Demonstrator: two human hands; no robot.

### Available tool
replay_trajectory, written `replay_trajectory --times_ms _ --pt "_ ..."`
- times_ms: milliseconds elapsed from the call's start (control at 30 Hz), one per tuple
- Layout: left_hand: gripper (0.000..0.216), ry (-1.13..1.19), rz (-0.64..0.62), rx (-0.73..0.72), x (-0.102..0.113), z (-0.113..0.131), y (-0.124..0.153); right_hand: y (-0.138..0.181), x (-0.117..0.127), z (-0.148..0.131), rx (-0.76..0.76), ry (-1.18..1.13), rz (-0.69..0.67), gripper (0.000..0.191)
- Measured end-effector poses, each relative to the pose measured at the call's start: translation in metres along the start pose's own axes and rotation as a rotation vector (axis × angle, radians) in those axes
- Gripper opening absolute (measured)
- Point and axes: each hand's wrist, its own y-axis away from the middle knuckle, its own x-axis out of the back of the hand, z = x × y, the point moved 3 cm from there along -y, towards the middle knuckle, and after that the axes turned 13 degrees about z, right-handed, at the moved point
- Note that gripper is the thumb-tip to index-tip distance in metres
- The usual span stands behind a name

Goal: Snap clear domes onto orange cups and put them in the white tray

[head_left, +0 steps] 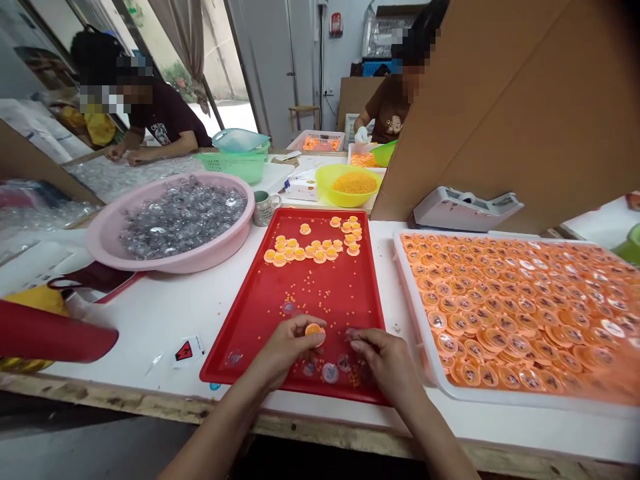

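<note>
At ten o'clock from the hands, a pink basin (103, 233) is heaped with clear plastic capsules (183, 217). Over the red tray (250, 320), the left hand (285, 350) has a narrow grip, pinching an orange disc (315, 330), while the right hand (385, 360), just beside it, also has a narrow grip, though I cannot tell whether it holds anything. At three o'clock, a white tray (419, 317) is packed with overlapping orange discs.

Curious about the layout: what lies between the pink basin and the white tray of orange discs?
In the head view, a red plastic tray lies there, with orange discs and loose orange beads on it.
</note>
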Motion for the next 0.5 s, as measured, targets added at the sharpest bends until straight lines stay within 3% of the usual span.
replay_trajectory --times_ms 67,167,267,500 --pt "0.041 0.209 0.007 0.136 -0.002 -0.004 0.005 0.003 0.001 0.004 -0.13 -0.144 -0.007 0.016" --pt "0.037 0.406 0.001 0.188 -0.004 -0.001 0.012 0.009 0.001 0.007 -0.308 -0.403 -0.053 0.013" --pt "0.027 0.567 -0.031 0.239 -0.007 0.005 0.017 0.015 0.002 0.005 -0.384 -0.547 -0.045 0.023" --pt "0.022 0.587 -0.004 0.229 -0.021 0.005 0.024 0.027 -0.009 -0.008 -0.459 -0.753 -0.038 0.031"
